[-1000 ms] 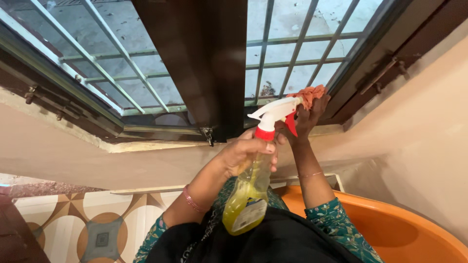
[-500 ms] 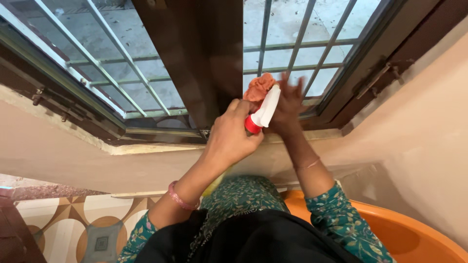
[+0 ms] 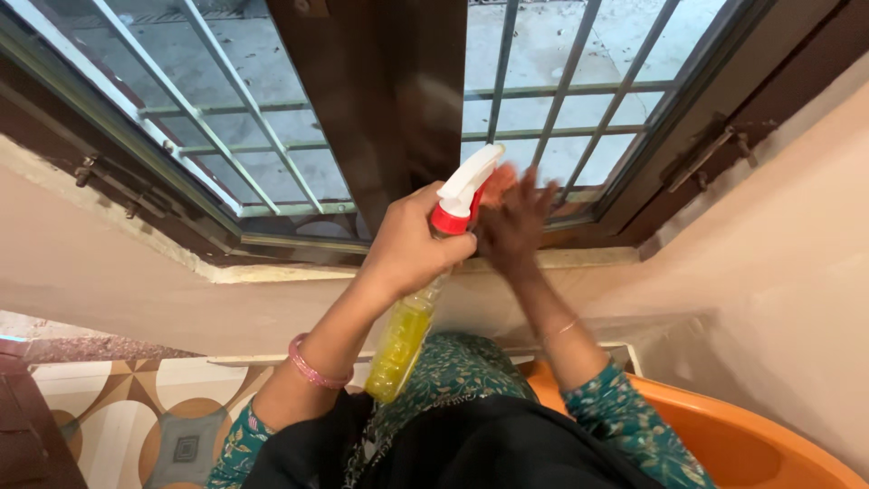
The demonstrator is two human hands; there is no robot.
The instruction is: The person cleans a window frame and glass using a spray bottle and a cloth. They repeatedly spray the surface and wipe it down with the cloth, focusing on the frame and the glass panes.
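My left hand point(image 3: 407, 244) grips the neck of a clear spray bottle point(image 3: 403, 340) of yellow liquid. Its white trigger head with a red collar point(image 3: 466, 181) points up toward the window. My right hand point(image 3: 516, 226), blurred with motion, sits just right of the nozzle against the lower window pane. It presses an orange cloth point(image 3: 496, 184), of which only a sliver shows behind the nozzle. The dark brown centre post of the window point(image 3: 389, 109) stands directly above my left hand.
A metal grille point(image 3: 561, 100) covers the glass on both sides of the post. A pale sill point(image 3: 299, 272) runs below the window. An orange plastic tub point(image 3: 742, 426) sits at the lower right by the beige wall point(image 3: 787, 235). Patterned floor tiles point(image 3: 136, 407) show at the lower left.
My left hand swung the bottle from hanging low up to the window, so its nozzle now points up. My right hand with the cloth moved left and down along the pane, toward the centre post.
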